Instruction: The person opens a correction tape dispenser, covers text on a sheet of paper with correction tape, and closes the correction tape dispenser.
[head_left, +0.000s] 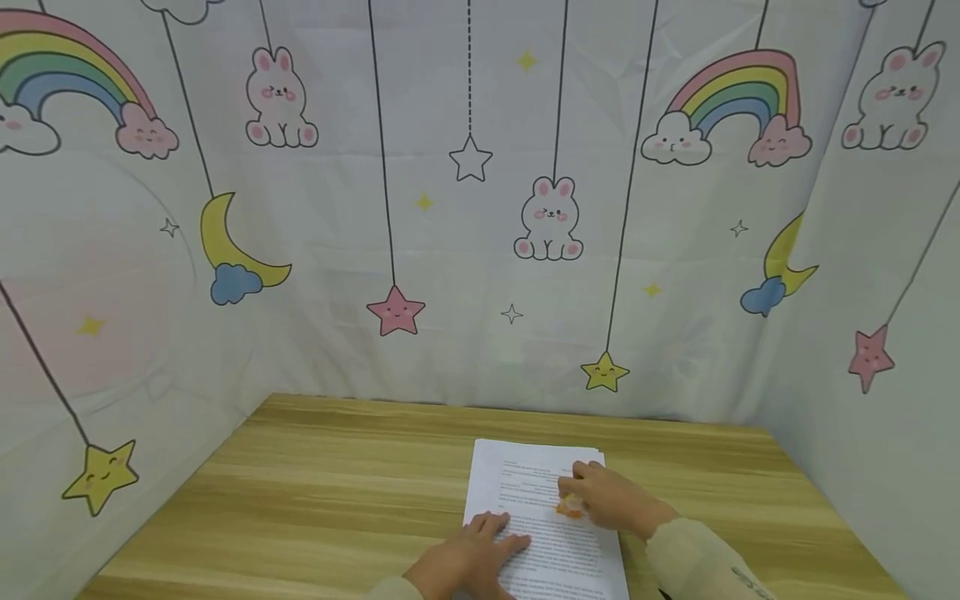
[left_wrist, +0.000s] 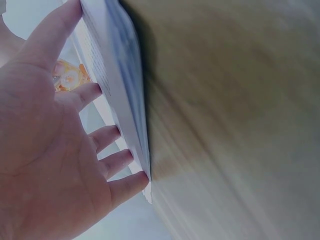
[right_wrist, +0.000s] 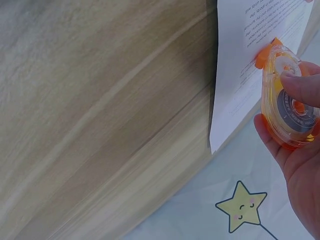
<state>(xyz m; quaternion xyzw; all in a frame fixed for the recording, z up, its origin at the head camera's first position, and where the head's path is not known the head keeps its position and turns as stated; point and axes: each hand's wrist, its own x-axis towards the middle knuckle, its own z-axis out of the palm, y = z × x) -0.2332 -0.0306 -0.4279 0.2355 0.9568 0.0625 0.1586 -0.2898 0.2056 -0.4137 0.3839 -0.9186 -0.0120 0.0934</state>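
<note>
A stack of printed paper [head_left: 555, 550] lies on the wooden table, its lines of text facing up. My left hand [head_left: 472, 554] rests on the left part of the top sheet, fingers spread and fairly straight, fingertips touching the paper. In my right hand [head_left: 611, 497] I grip a clear and orange correction tape dispenser [right_wrist: 287, 100], thumb on one side and fingers curled round the other. Its orange tip end [right_wrist: 267, 52] is at the printed text; whether it touches the sheet I cannot tell. The left wrist view shows the dispenser [left_wrist: 70, 76] beyond my left thumb and forefinger.
The wood-grain table [head_left: 337, 483] extends on both sides of the stack. Behind it and at the sides hangs a white cloth [head_left: 465, 358] printed with rabbits, stars, moons and rainbows.
</note>
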